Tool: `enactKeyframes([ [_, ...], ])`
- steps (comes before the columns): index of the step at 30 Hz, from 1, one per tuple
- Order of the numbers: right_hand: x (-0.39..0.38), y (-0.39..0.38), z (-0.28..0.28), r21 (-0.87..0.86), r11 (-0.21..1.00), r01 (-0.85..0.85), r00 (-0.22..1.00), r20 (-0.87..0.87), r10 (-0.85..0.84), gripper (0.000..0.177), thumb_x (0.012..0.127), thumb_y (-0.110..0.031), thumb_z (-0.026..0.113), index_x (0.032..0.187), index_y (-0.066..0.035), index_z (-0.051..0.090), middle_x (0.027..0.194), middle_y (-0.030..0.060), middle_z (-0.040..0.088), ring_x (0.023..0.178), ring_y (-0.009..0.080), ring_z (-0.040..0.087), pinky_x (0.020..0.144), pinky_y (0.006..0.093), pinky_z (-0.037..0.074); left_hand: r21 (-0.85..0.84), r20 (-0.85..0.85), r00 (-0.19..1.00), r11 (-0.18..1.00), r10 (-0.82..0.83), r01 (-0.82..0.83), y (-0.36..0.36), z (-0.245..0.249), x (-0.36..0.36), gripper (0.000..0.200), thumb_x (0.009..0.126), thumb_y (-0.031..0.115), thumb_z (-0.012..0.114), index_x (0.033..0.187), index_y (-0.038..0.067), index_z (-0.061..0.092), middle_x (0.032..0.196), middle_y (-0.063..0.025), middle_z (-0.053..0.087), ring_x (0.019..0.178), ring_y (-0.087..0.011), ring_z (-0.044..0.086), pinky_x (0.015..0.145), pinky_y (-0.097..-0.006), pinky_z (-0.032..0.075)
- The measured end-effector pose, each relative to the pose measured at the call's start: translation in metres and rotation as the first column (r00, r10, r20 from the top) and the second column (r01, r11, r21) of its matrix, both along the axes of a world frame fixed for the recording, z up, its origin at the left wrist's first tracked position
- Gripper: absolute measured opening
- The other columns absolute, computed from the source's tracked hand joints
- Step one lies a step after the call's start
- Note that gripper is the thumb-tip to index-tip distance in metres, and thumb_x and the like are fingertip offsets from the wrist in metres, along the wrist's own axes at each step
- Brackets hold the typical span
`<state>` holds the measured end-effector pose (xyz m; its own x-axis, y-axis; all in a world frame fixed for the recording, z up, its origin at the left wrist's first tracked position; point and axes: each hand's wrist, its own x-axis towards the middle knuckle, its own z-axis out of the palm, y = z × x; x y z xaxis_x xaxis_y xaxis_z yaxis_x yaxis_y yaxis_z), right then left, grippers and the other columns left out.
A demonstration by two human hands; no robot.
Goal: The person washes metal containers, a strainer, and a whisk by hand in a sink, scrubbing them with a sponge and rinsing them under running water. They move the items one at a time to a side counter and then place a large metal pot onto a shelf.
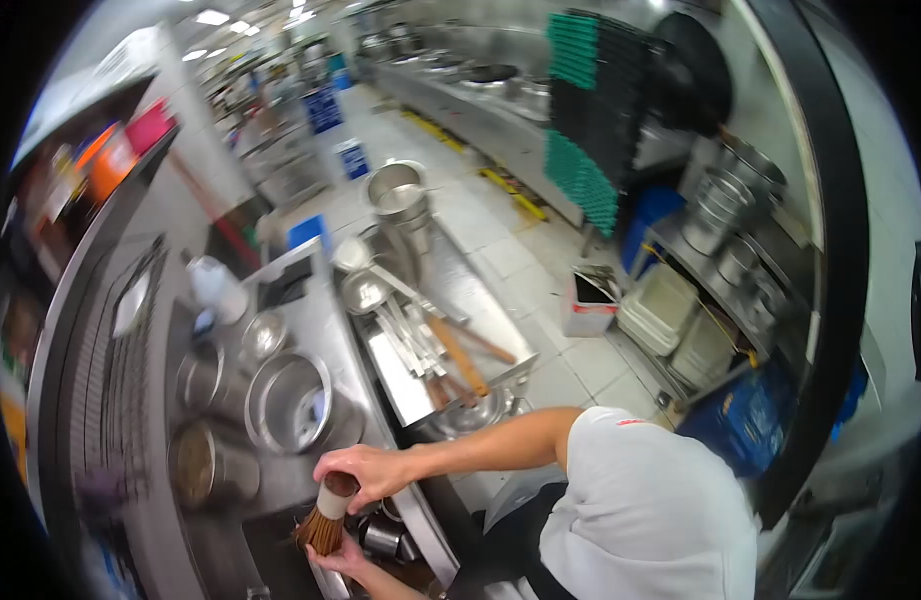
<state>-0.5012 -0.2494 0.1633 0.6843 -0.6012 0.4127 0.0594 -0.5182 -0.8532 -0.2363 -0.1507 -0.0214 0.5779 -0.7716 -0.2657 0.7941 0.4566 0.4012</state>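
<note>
My right hand (366,475) is closed around the pale-banded handle of a bamboo scrubbing brush (323,533), held bristles down. Beneath it, my left hand (343,558) has its fingers against the lower bristles. Both hands are over the sink area (276,545) at the front edge of a steel counter. Just beyond my right hand stands a large steel pot (266,415) with something pale inside. A smaller dark metal container (386,538) sits below my right wrist, partly hidden.
More steel pots (216,465) and a bowl (265,335) stand on the counter. Ladles and wooden-handled utensils (456,355) lie on a steel table (481,325) beside it. A wire rack (121,330) runs along the far side. Across the tiled floor (566,370) is a shelf (726,270) with pots.
</note>
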Motion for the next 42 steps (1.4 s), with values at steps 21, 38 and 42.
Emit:
enactKeyframes([
  [21, -0.748, 0.103, -0.156, 0.123, -0.394, 0.911, -0.186, -0.730, -0.658, 0.060, 0.075, -0.018, 0.071, 0.130, -0.008, 0.049, 0.115, 0.0194, 0.066, 0.108, 0.0348, 0.064, 0.090, 0.0459, 0.050, 0.734, 0.276, -0.645, -0.277, -0.713, 0.620, -0.080, 0.014, -0.662, 0.044, 0.092, 0.026, 0.067, 0.130, 0.004, 0.059, 0.116, -0.0091, 0.065, 0.105, -0.0185, 0.060, 0.090, -0.0333, 0.048],
  [38, -0.538, -0.073, -0.140, 0.119, 0.483, 0.867, 0.498, -0.187, -0.847, 0.016, 0.092, -0.009, 0.060, 0.099, 0.002, 0.069, 0.073, 0.0050, 0.066, 0.068, 0.0078, 0.060, 0.065, 0.0250, 0.049, 0.488, 0.830, 0.418, 0.844, -0.370, -0.221, -0.028, 0.030, -0.227, 0.018, 0.094, 0.017, 0.062, 0.086, 0.002, 0.067, 0.070, -0.0002, 0.061, 0.061, -0.0077, 0.054, 0.059, -0.0235, 0.044],
  [42, -0.301, -0.102, -0.089, 0.112, 0.799, 0.591, 0.806, -0.035, -0.591, 0.014, 0.094, -0.007, 0.060, 0.098, 0.003, 0.069, 0.073, 0.0047, 0.066, 0.067, 0.0092, 0.061, 0.065, 0.0245, 0.049, 0.551, 0.829, 0.438, 0.373, -0.348, -0.747, 0.056, -0.025, -0.089, 0.012, 0.089, 0.011, 0.061, 0.092, 0.002, 0.067, 0.078, -0.0092, 0.070, 0.074, -0.0178, 0.066, 0.071, -0.0317, 0.051],
])
